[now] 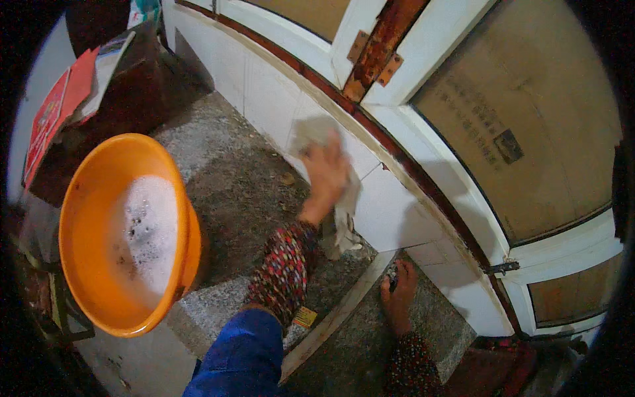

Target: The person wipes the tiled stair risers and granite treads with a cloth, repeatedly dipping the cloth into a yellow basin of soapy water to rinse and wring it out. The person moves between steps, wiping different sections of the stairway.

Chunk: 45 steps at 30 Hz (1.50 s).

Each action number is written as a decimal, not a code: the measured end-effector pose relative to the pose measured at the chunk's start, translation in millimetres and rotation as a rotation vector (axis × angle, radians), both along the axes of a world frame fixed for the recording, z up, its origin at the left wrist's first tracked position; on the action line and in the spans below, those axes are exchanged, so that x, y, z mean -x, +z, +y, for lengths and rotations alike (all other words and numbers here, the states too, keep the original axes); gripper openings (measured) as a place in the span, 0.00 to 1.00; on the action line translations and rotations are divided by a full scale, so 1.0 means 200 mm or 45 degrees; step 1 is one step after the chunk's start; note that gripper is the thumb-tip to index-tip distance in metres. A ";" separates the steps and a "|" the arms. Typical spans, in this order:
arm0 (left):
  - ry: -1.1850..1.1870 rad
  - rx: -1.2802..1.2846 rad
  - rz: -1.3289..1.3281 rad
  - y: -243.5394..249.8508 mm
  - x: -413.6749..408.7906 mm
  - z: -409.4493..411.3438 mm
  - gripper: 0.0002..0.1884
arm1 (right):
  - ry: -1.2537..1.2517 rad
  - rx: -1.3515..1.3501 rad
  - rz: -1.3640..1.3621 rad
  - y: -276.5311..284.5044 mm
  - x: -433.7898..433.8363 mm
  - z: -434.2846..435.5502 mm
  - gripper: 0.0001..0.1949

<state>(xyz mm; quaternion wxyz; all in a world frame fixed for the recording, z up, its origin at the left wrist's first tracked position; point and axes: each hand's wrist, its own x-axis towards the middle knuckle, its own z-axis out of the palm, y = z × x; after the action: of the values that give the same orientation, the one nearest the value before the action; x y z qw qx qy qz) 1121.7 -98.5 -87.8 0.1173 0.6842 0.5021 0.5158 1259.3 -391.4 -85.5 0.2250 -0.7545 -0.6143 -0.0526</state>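
Observation:
My left hand, blurred, presses a greyish cloth against the white wall tiles. A loose end of the cloth hangs below the hand onto the speckled stone ledge. Lower right, my right hand is at the stone surface beyond a pale raised strip. A small dark patch shows between its thumb and fingers; whether it is an object or shadow is unclear. Left of my left arm stands an orange plastic basin holding foamy water with dark specks.
Above the tiles runs a rusty brown frame with white-framed window sashes and hinges. Brown printed board fills the panes. A red paper packet lies behind the basin. A small yellow label lies beside my left sleeve.

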 end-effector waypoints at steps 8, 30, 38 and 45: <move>0.563 0.059 -0.962 -0.04 0.17 0.43 0.24 | -0.040 0.006 0.174 -0.02 0.06 0.05 0.24; 0.634 -0.017 -0.845 0.01 0.39 0.78 0.16 | -0.062 0.101 0.108 0.04 0.07 0.03 0.26; 0.605 0.364 -0.850 -0.18 0.00 0.19 0.21 | -0.063 0.087 -0.015 -0.02 0.04 0.03 0.24; 0.299 0.625 -1.017 -0.19 -0.38 -0.44 0.20 | 0.108 0.021 0.047 -0.05 0.00 0.04 0.24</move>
<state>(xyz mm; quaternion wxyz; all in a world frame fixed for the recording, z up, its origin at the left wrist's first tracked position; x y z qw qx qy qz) 1197.1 -185.9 -125.9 0.3997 0.3234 0.5986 0.6143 1259.9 -382.7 -95.7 0.2322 -0.7306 -0.6417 -0.0240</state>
